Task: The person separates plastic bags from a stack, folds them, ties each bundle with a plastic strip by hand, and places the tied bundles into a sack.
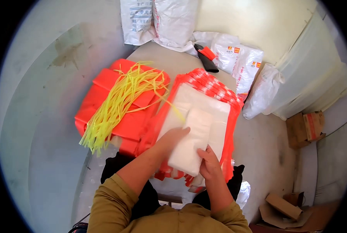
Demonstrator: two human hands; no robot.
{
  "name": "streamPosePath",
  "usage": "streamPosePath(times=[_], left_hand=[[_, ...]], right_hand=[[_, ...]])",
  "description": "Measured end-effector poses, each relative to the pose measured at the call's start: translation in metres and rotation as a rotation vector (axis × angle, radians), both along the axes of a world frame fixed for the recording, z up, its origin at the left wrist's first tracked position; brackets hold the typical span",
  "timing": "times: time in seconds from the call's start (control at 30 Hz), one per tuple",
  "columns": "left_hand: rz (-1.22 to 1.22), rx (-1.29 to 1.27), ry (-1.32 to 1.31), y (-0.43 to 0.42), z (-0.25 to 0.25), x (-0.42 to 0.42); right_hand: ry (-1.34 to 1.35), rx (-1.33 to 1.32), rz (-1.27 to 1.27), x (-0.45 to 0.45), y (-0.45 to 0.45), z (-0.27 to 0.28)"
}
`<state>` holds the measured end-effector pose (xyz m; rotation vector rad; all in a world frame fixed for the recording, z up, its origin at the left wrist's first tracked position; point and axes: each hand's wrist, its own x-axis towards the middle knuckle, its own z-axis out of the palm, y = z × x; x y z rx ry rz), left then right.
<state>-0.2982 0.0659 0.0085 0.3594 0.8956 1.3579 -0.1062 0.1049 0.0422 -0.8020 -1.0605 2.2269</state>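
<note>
A folded, soft white bundle (192, 139), perhaps thin plastic sheets or bags, is held slightly tilted over a flat stack. My right hand (209, 160) grips its lower right edge, thumb on top and the other fingers mostly hidden. At its left edge is my left hand (176, 138), one digit lying over the bundle and the rest hidden. Beneath lies a flat pile of white sheets (219, 110) on red-and-white plastic bags (204, 79). To the left, a bunch of yellow plastic strips (119, 101) drapes over a pile of folded red plastic (99, 89).
White printed sacks (173, 23) stand against the far wall, with more sacks (228, 54) at the back right. A black roll with red on it (207, 58) lies on the table (154, 54). Cardboard boxes (305, 128) sit at right, and opened cardboard (284, 211) lies at lower right.
</note>
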Motion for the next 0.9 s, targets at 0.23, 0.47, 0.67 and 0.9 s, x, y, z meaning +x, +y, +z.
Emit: streamPosePath(times=[0.23, 0.47, 0.67, 0.9], left_hand=[[0.170, -0.094, 0.304, 0.010, 0.008, 0.006], [0.239, 0.033, 0.652, 0.024, -0.043, -0.001], [0.408, 0.150, 0.716, 0.025, -0.051, -0.003], [0.412, 0.079, 1.046, 0.017, -0.021, -0.002]], right_hand=[[-0.457, 0.183, 0.091, 0.029, 0.057, 0.001], [-0.887, 1.446, 0.078, 0.032, 0.107, 0.001], [-1.024, 1.441, -0.102, 0.048, 0.126, -0.004], [-1.167, 1.414, -0.110, 0.053, 0.107, 0.001]])
